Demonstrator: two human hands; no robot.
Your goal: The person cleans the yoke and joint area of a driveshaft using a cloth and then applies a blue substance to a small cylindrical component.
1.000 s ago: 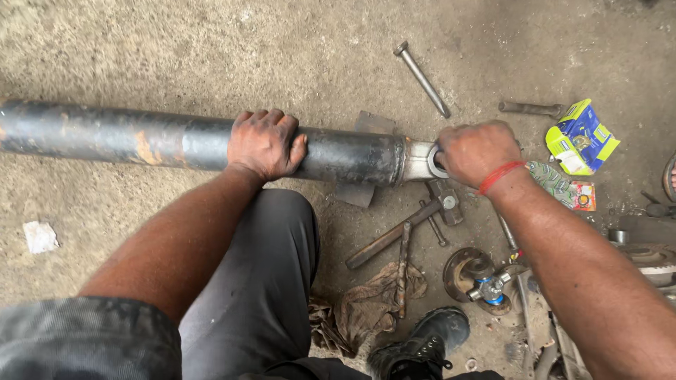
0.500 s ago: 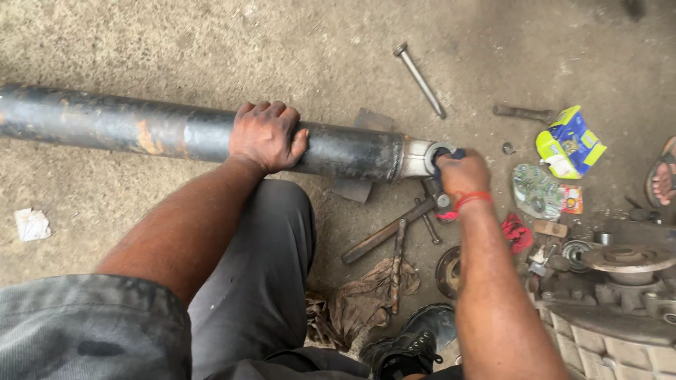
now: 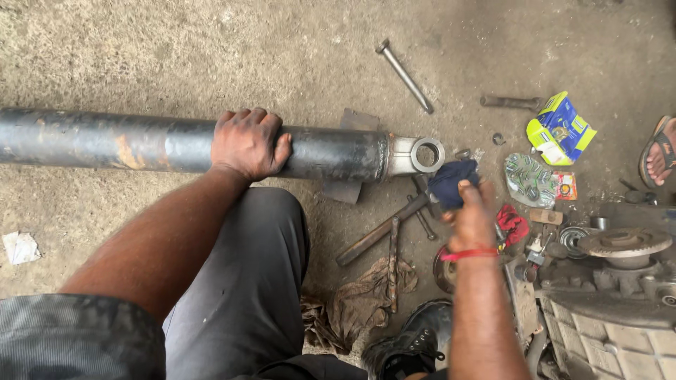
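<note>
Long dark steel shaft point(image 3: 141, 144) lying flat on concrete floor point(image 3: 176, 49); long axis running left-right across the view, slightly tilted, left end out of frame; right end pointing right, finishing in a pale metal yoke eye point(image 3: 427, 154) with round open bore facing up.

Left hand point(image 3: 248, 143) palm-down on top of shaft near mid-length, fingers curled over far side, gripping the tube; forearm coming in from lower left.

Right hand point(image 3: 473, 214) off the shaft, just below and right of yoke eye; blurred; clenched around a dark blue rag point(image 3: 452, 183), rag bunched at fingertips, near the eye but apart from it; red band at wrist.

Hammer point(image 3: 384, 229) on floor below yoke end, handle running diagonally down-left, head near the rag; flat metal plate point(image 3: 343, 190) partly under the shaft; brown cloth point(image 3: 366, 299) beside the knee.

Long bolt point(image 3: 405, 75) above shaft, lying diagonally, head toward upper left; short steel rod point(image 3: 510, 102) to its right; yellow-blue carton point(image 3: 560, 129) and clear packet point(image 3: 529, 181) well right of yoke; red cloth point(image 3: 512, 223) just beside right hand; brake disc point(image 3: 623, 243) at right edge; another person's sandalled foot point(image 3: 660, 151) at far right.
</note>
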